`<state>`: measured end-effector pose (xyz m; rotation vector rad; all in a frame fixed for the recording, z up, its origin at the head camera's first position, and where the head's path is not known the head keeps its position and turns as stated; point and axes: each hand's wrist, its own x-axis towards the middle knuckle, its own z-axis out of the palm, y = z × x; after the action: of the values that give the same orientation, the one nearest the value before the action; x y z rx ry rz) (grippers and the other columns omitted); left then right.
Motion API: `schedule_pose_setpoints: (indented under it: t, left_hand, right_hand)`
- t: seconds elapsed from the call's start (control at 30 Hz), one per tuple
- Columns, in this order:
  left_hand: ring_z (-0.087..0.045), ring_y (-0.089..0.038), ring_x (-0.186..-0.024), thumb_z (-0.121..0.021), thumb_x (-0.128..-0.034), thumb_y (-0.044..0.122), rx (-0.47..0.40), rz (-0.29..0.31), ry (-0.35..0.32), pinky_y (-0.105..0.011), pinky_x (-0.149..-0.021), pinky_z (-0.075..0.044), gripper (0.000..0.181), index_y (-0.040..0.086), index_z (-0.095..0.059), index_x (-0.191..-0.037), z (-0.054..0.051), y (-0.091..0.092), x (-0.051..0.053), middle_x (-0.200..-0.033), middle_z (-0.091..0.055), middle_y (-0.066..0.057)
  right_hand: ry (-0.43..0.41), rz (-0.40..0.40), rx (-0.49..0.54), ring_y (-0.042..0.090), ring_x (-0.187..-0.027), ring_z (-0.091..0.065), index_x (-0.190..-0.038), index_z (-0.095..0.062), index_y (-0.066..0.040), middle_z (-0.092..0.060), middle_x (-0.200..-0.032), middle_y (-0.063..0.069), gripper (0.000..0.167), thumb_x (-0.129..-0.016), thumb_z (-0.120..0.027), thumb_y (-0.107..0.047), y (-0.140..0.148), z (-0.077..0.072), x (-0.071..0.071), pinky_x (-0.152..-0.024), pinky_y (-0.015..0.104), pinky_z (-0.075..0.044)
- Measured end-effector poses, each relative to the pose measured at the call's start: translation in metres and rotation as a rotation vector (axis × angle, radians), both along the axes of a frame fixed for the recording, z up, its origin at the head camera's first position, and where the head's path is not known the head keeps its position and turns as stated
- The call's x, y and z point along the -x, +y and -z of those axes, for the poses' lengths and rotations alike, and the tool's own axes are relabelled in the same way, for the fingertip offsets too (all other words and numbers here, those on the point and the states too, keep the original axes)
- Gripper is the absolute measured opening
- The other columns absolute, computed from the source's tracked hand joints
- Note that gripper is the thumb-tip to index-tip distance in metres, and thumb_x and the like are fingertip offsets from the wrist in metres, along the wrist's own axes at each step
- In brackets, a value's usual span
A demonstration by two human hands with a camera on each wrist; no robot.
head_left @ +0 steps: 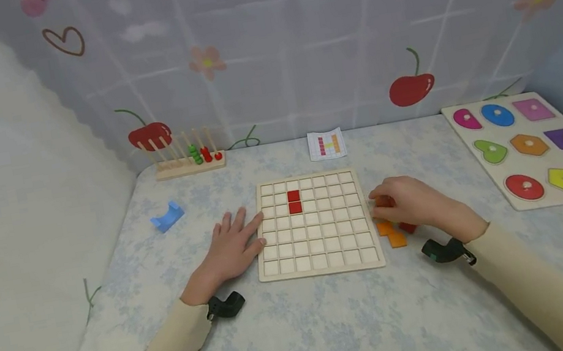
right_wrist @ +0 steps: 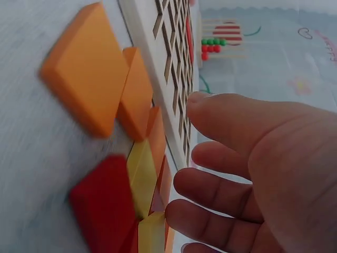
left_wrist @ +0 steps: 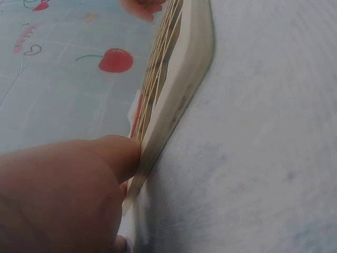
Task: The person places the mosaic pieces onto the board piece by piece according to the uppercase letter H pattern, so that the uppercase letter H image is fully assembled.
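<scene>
A wooden grid board [head_left: 314, 231] lies flat on the table, with two red square tiles [head_left: 293, 196] set one below the other in its upper cells. My left hand [head_left: 230, 252] rests at the board's left side with fingers spread, its thumb and index finger touching the edge. Over a loose pile of tiles right of the board is my right hand [head_left: 410, 201], fingers loosely bent. The right wrist view shows orange tiles [right_wrist: 84, 68], yellow tiles [right_wrist: 141, 179] and a red tile [right_wrist: 102, 205] near its fingertips. No tile shows between thumb and fingers.
A pattern card [head_left: 327, 145] lies behind the board. At the back left stands a bead rack [head_left: 190, 166], with a blue curved block [head_left: 168, 217] in front of it. A shape puzzle board [head_left: 512, 179] lies on the right. A printed curtain [head_left: 287, 75] hangs behind.
</scene>
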<state>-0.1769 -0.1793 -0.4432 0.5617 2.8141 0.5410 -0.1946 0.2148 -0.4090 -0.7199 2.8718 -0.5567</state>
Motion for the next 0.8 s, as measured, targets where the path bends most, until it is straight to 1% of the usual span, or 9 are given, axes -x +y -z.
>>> schedule_pose_setpoints:
  t: [0.17, 0.23, 0.33, 0.4, 0.6, 0.8]
  left_hand:
    - [-0.001, -0.054, -0.155, -0.050, -0.1072, 0.037, -0.007, -0.008, 0.000, -0.073, -0.122, -0.007, 0.061, 0.015, -0.033, -0.162, -0.003, -0.002, -0.001, -0.169, -0.012, -0.027]
    - [-0.001, -0.054, -0.155, -0.050, -0.1074, 0.037, -0.005, -0.006, -0.002, -0.073, -0.122, -0.007, 0.061, 0.015, -0.032, -0.162, -0.003, -0.003, -0.001, -0.169, -0.012, -0.027]
    - [-0.001, -0.054, -0.155, -0.050, -0.1074, 0.037, -0.011, -0.005, -0.006, -0.073, -0.122, -0.006, 0.061, 0.015, -0.032, -0.162, -0.003, -0.003, -0.002, -0.169, -0.011, -0.027]
    - [-0.001, -0.055, -0.155, -0.050, -0.1076, 0.037, -0.012, -0.002, -0.003, -0.073, -0.122, -0.007, 0.061, 0.015, -0.032, -0.162, -0.002, -0.003, -0.001, -0.169, -0.011, -0.027]
    - [-0.001, -0.055, -0.155, -0.050, -0.1076, 0.036, -0.029, 0.006, -0.004, -0.073, -0.121, -0.006, 0.060, 0.014, -0.033, -0.161, -0.002, -0.002, -0.002, -0.169, -0.012, -0.028]
    - [0.000, -0.055, -0.155, -0.050, -0.1076, 0.037, -0.024, 0.007, -0.005, -0.073, -0.122, -0.006, 0.061, 0.015, -0.033, -0.162, 0.000, -0.001, -0.001, -0.169, -0.011, -0.027]
  right_hand:
    - [-0.012, 0.046, -0.004, 0.012, -0.065, -0.049, -0.104, -0.075, -0.004, -0.061, -0.072, 0.000, 0.024, -0.091, -0.079, -0.024, 0.012, 0.000, -0.004, -0.058, 0.026, -0.044]
    - [-0.012, 0.069, -0.011, 0.012, -0.066, -0.050, -0.112, -0.075, 0.000, -0.063, -0.076, 0.000, 0.031, -0.090, -0.079, -0.022, 0.016, 0.001, -0.006, -0.060, 0.025, -0.046]
    - [-0.017, 0.094, -0.026, 0.014, -0.067, -0.050, -0.114, -0.074, 0.002, -0.062, -0.075, 0.002, 0.032, -0.090, -0.078, -0.018, 0.023, 0.002, -0.006, -0.061, 0.026, -0.045]
    - [-0.019, 0.104, -0.033, 0.014, -0.068, -0.050, -0.116, -0.073, 0.003, -0.062, -0.075, 0.001, 0.034, -0.089, -0.078, -0.016, 0.028, 0.003, -0.007, -0.062, 0.026, -0.046]
    - [-0.021, 0.124, -0.037, 0.014, -0.069, -0.051, -0.115, -0.073, 0.003, -0.062, -0.074, 0.000, 0.033, -0.089, -0.078, -0.016, 0.038, 0.008, -0.009, -0.063, 0.026, -0.048]
    - [-0.035, 0.143, -0.037, 0.015, -0.069, -0.051, -0.116, -0.073, 0.004, -0.062, -0.075, 0.001, 0.035, -0.089, -0.078, -0.016, 0.040, 0.009, -0.010, -0.062, 0.026, -0.047]
